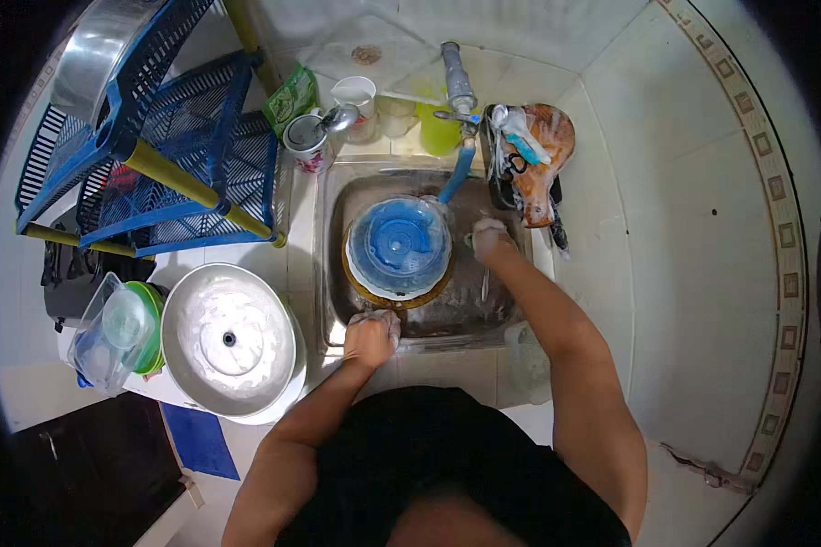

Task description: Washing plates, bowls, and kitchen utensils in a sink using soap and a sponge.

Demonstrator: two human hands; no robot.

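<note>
One blue tub (398, 239) is set in the sink (438, 344) between two foam-coated hands — the left hand (372, 338) is placed near its front-left, the right hand (491, 241) beside its right; whether either is closed on anything cannot be told.

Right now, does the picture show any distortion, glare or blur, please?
In the head view, the tile border bends into a curve and the picture's corners go black; in the same view, light glares at the near-left corner of the sink, and the right hand looks slightly soft.
</note>
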